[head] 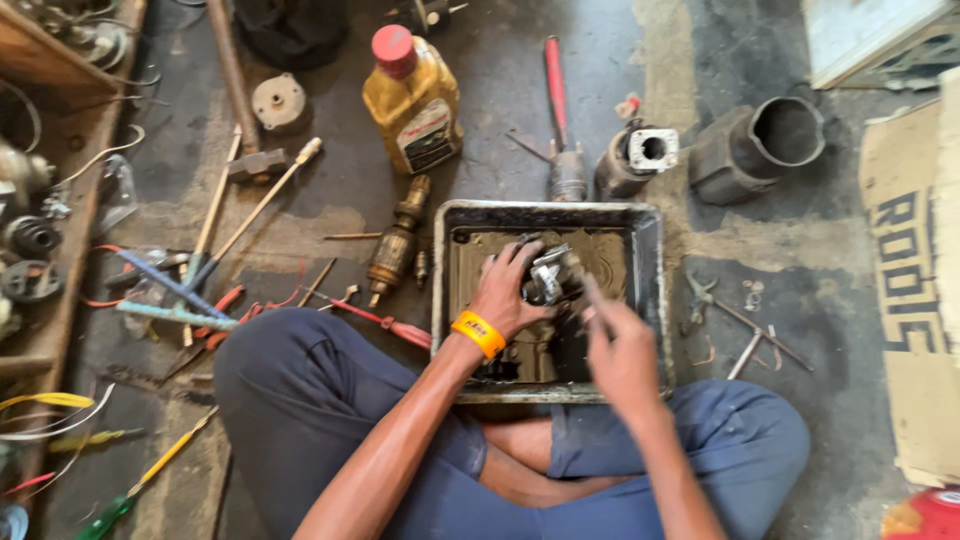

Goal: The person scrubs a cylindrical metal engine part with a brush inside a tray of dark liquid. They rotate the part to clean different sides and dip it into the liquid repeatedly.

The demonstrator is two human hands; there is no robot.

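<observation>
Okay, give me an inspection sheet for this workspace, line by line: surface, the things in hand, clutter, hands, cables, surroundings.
Surface: dark, stained concrete floor.
Things in hand: small grey metal part held over a grimy metal tray of dark liquid.
Clutter: yellow oil bottle, hammer, motor armature, red-handled tool, two metal housings, pliers.
Hands: left hand grips the part; right hand beside it, fingers at the part.
Cables: loose red wires near the knee.
Surroundings: wooden shelf left, cardboard right.

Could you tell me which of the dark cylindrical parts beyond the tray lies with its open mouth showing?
The large dark pipe-like housing at far right; the others carry a square flange or stand closed.
</observation>
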